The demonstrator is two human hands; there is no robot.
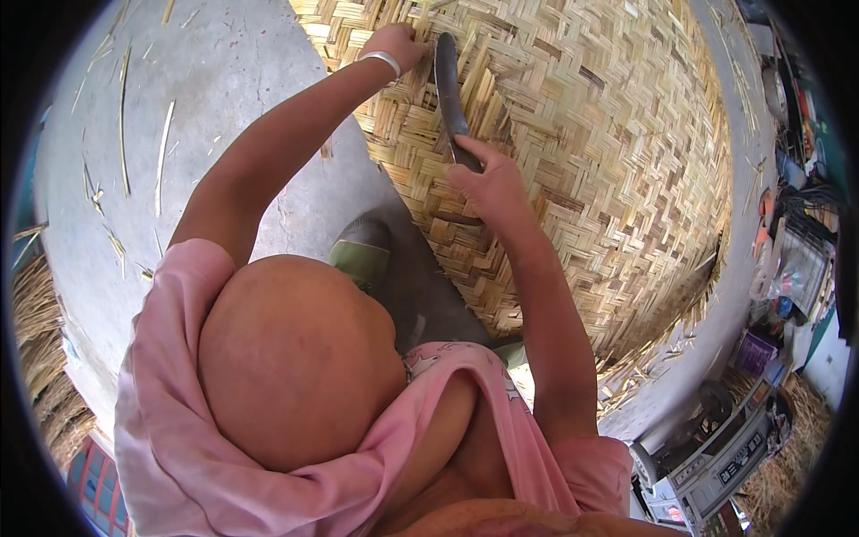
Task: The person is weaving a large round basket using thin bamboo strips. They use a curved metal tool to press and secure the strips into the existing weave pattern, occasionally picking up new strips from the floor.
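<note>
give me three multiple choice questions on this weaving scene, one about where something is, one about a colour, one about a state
1. Where does the knife lie?
A. on the concrete floor
B. against the woven mat
C. in a box

2. What colour is the bracelet on the left wrist?
A. silver
B. red
C. black

3. What is the right hand doing?
A. hanging open above the mat
B. resting flat on the floor
C. closed on the knife's handle

Answers:
1. B, the dark blade rests on the woven mat, pointing away from the person.
2. A, a pale silver band circles the wrist just behind the left hand.
3. C, the fingers wrap the handle, while the left hand presses on the strips near the blade's tip.
</note>
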